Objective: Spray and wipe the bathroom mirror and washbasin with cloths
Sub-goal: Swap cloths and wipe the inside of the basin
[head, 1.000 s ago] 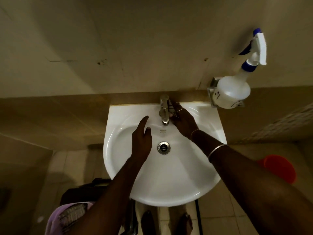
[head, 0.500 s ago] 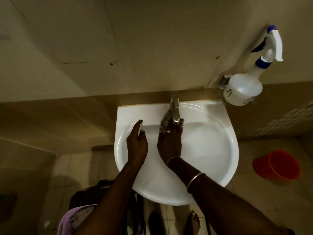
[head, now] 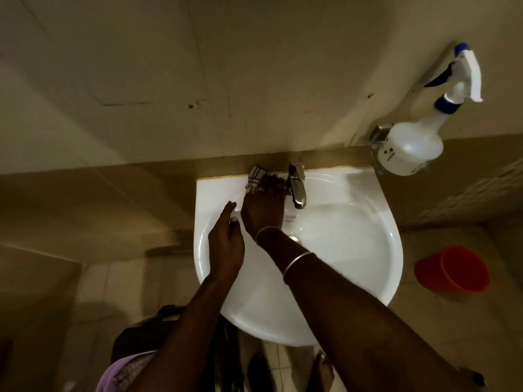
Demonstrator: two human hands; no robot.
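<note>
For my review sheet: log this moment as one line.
phase: wiping washbasin rim | right hand: pressing cloth left of tap | left hand: flat in basin

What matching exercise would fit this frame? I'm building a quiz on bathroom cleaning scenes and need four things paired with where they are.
Things:
1. checked cloth
2. spray bottle
3. red bucket
4. left hand

Places:
A. on the floor, right of the washbasin
B. flat on the basin's left side, holding nothing
C. under the right hand on the back rim, left of the tap
D. in a metal holder on the wall, above the basin's right corner

Pairs: 1-C, 2-D, 3-A, 4-B
</note>
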